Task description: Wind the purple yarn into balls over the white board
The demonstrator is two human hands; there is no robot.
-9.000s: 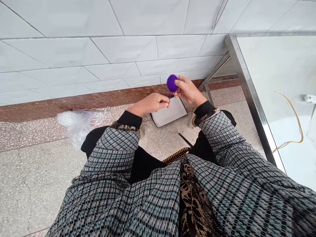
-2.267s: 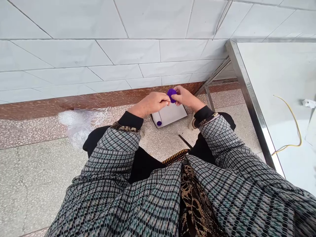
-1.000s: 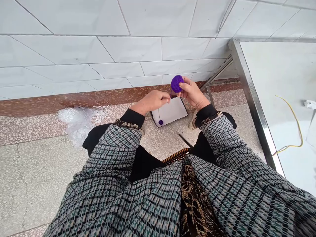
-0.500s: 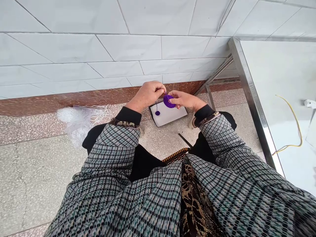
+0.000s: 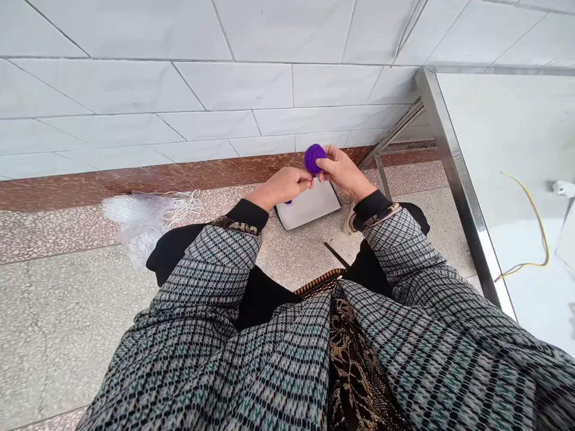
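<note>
A round ball of purple yarn (image 5: 315,159) is gripped in my right hand (image 5: 341,172), the thumb pressed on its near side. Just below the ball, my left hand (image 5: 288,185) is closed in a pinch, fingertips close to the right fingers; the strand between them is too fine to see clearly. Under both hands a white sheet-like tray with a dark edge (image 5: 314,206) lies on the floor. A bit of a small purple piece (image 5: 288,202) shows on it, mostly hidden behind my left hand.
On the left floor lies a clear plastic bag with white cord (image 5: 135,218). A metal-framed table (image 5: 462,179) stands at the right, with a yellow wire (image 5: 541,230) on top. The tiled wall (image 5: 251,84) rises ahead. A dark stick (image 5: 336,255) lies near my feet.
My right hand has raised the yarn ball and turned it. My left hand has moved from above the ball's left side down and right to beneath it, covering most of the small purple piece.
</note>
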